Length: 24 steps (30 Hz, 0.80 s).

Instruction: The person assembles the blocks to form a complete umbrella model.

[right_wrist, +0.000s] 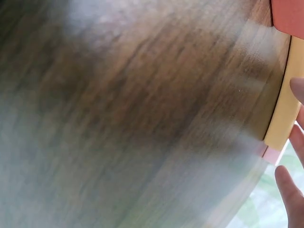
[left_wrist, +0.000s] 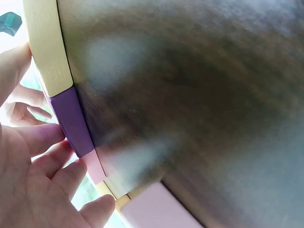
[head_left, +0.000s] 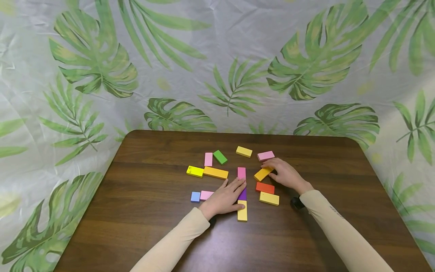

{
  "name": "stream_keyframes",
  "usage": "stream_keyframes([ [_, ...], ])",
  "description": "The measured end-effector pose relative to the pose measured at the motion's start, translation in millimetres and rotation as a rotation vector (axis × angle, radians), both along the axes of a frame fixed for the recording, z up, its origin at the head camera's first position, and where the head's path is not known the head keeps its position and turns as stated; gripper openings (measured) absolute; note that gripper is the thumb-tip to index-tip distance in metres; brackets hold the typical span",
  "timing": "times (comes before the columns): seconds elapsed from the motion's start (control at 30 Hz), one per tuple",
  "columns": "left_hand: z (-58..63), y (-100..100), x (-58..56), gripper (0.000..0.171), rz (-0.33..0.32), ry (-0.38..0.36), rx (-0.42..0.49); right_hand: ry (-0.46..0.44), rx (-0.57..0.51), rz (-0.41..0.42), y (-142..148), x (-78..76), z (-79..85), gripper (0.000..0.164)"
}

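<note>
My left hand (head_left: 224,197) lies over a straight column of blocks, its extended fingers touching them. A pink block (head_left: 241,172) is at the column's far end, a purple block (head_left: 242,194) in the middle and a pale yellow block (head_left: 242,216) at the near end. In the left wrist view the thumb touches the pale yellow block (left_wrist: 50,52) and fingertips meet the side of the purple block (left_wrist: 72,121). To the right, my right hand (head_left: 283,173) pinches an orange block (head_left: 263,174), which lies slantwise, between thumb and fingers.
Near the right hand lie a red block (head_left: 265,188), a pale yellow one (head_left: 269,198) and a light pink one (head_left: 266,155). Left of the column are a long orange block (head_left: 215,172), a bright yellow block (head_left: 195,171), a green block (head_left: 220,157) and a small blue block (head_left: 195,197).
</note>
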<state>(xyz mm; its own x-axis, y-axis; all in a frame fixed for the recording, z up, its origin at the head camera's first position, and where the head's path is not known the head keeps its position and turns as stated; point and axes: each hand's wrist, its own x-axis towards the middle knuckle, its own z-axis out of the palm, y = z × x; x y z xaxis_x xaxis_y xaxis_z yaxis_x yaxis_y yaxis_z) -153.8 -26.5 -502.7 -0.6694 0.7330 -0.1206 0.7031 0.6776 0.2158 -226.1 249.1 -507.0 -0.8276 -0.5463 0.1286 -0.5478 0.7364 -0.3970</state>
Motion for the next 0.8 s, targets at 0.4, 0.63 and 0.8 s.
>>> stream_keyframes([
  [0.4, 0.6, 0.2, 0.4, 0.075, -0.001, -0.007, 0.002, 0.025, 0.064, -0.063, -3.1, -2.5, 0.4, 0.034],
  [0.63, 2.0, -0.1, 0.1, 0.075, -0.004, -0.003, 0.009, 0.002, 0.055, -0.088, -9.0, -3.9, 1.9, 0.033],
  [0.8, 1.2, 0.0, 0.0, 0.075, -0.003, 0.000, 0.005, 0.009, 0.025, -0.076, -14.3, -6.7, 2.0, 0.031],
])
